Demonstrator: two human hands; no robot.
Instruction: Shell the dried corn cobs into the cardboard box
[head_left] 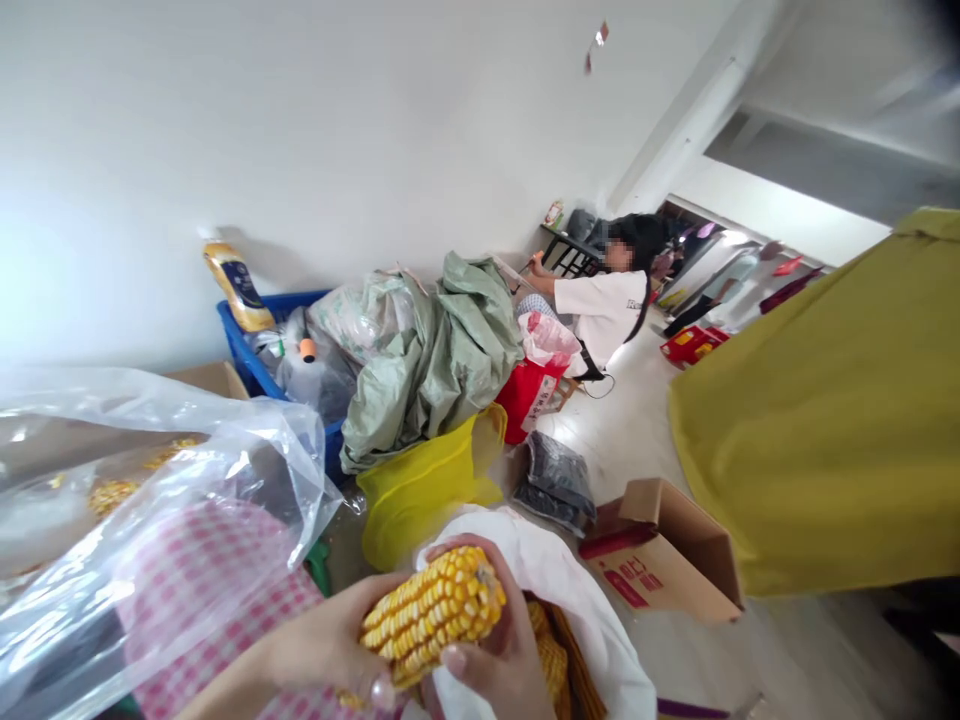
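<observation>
An ear of dried yellow corn (435, 615) lies between my two hands, with some gaps between its rows of kernels. My left hand (337, 635) grips its near left end, the thumb pressed along the underside. Around the other end wrap the fingers of my right hand (502, 640), its thumb against the lower side. Just beneath and to the right, a white sack (600, 620) stands open with more corn ears (555, 660) in it. To the left, a clear plastic bag (247, 450) with loose kernels (112, 495) spreads over pink checked cloth (217, 570).
A blue crate (259, 370) with bags and a bottle (236, 285) stands by the wall. Near it are a yellow mesh bag (420, 490), a red bag (525, 395) and an open cardboard box (667, 560). Yellow-green cloth (840, 420) hangs at right. Another person (607, 300) sits further back.
</observation>
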